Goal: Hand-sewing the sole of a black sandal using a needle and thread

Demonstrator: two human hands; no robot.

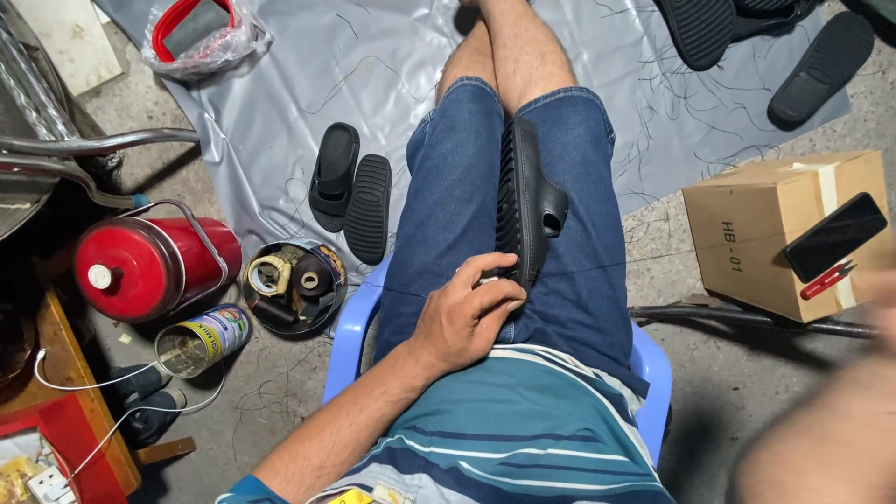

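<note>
A black slide sandal (525,201) stands on edge between my thighs, sole ribs facing left. My left hand (464,313) grips its near end on my lap, fingers curled over the heel. A thin thread (616,263) runs from the sandal toward the right. My right hand (854,411) is raised at the right edge, blurred; what it holds cannot be made out. I sit on a light blue plastic chair (355,327) in denim shorts.
Two black sandals (350,191) lie on the grey sheet (308,84) left of my leg. More sandals (747,37) rest top right. A cardboard box (770,233) carries a phone (835,236) and red snips (826,280). A red flask (140,266), tins and a round tin of spools (294,285) sit left.
</note>
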